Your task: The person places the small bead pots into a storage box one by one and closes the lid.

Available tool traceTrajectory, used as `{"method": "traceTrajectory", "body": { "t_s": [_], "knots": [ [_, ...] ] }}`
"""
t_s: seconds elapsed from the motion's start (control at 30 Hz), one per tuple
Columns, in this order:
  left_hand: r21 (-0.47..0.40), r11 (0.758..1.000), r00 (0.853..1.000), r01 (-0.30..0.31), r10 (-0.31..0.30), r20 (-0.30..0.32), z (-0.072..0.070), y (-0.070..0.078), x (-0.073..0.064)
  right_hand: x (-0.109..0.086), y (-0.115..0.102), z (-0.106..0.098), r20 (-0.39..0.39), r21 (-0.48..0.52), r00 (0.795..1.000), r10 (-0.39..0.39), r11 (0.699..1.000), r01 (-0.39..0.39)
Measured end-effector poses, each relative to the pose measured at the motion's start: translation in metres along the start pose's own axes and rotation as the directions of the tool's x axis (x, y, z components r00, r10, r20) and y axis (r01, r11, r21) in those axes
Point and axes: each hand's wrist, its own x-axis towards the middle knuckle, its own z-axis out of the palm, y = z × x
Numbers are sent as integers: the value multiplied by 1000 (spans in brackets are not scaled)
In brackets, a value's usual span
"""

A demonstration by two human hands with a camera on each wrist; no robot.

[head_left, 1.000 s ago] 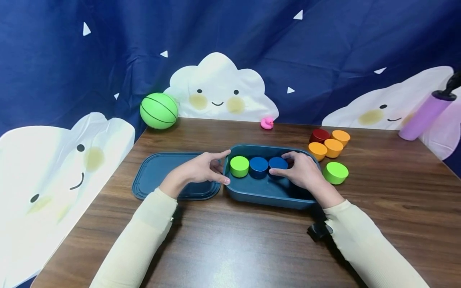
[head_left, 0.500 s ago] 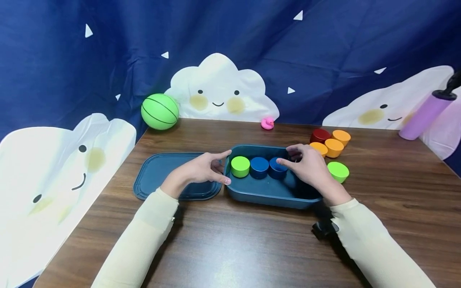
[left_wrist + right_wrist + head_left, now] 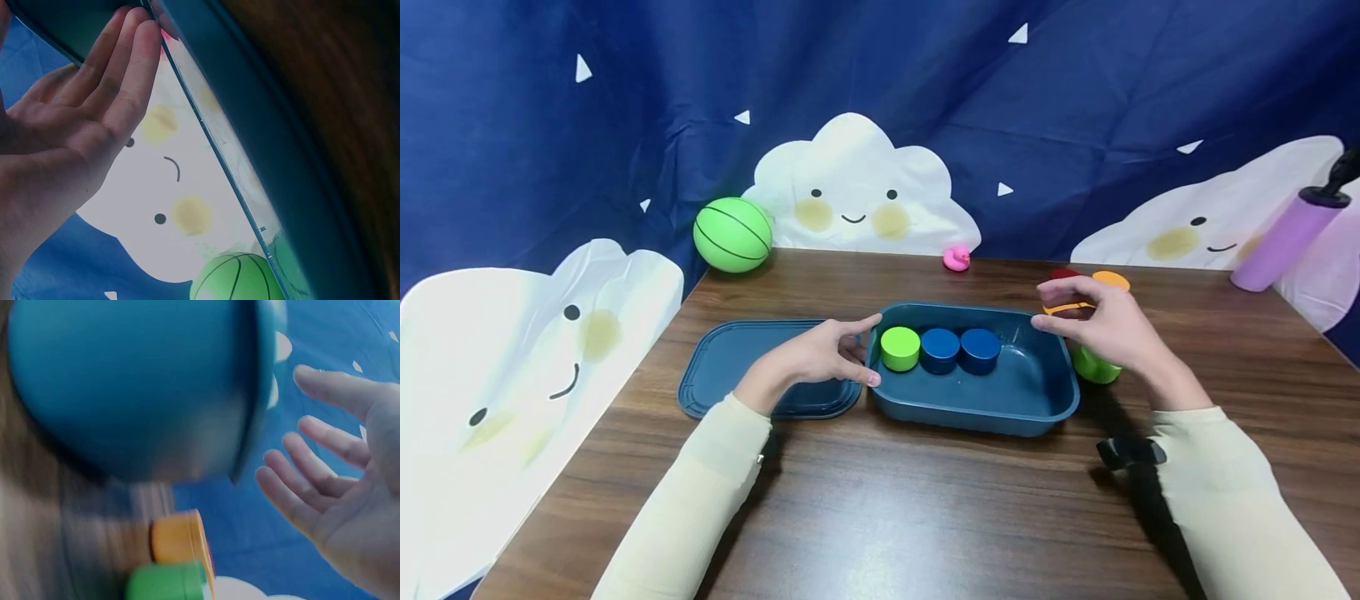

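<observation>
The box (image 3: 970, 417) is sitting on the table (image 3: 865, 508), to the right of the lid (image 3: 726, 362). The left hand (image 3: 808, 354) is touching the left end of the box, its thumb and index finger standing apart. Inside, a green disc (image 3: 900, 348) and two blue discs (image 3: 980, 351) are forming a row toward the left. The right hand (image 3: 1108, 325) is hovering near the far right corner, thumb and fingers apart, partly covering orange discs (image 3: 1111, 280), a red disc (image 3: 1063, 273) and a second green disc (image 3: 1096, 367).
</observation>
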Motion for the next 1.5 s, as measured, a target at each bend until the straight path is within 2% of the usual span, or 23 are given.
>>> {"method": "traceTrajectory", "body": {
  "t_s": [0.27,0.47,0.8,1.1,1.4,1.5],
  "knots": [
    [-19,1000,1000,5,-5,-5,-1,-3,-3,-3,26,-24,-60,131,997,-47,990,54],
    [-22,1000,1000,0,0,0,-1,-3,-4,-5,42,-32,-45,192,997,-62,979,69],
    [-14,1000,1000,-10,10,1,-1,-1,-4,-12,65,-44,-5,142,998,-69,987,69],
    [-13,999,1000,-30,30,8,1,-2,-1,-15,83,-51,30,109,1000,-3,994,0],
    [0,999,999,-33,33,5,2,-1,-1,-16,99,-50,82,147,997,14,989,-26],
    [-4,999,999,-34,34,6,2,-1,-1,-16,103,-48,120,201,993,12,979,-36]
  ]
}}
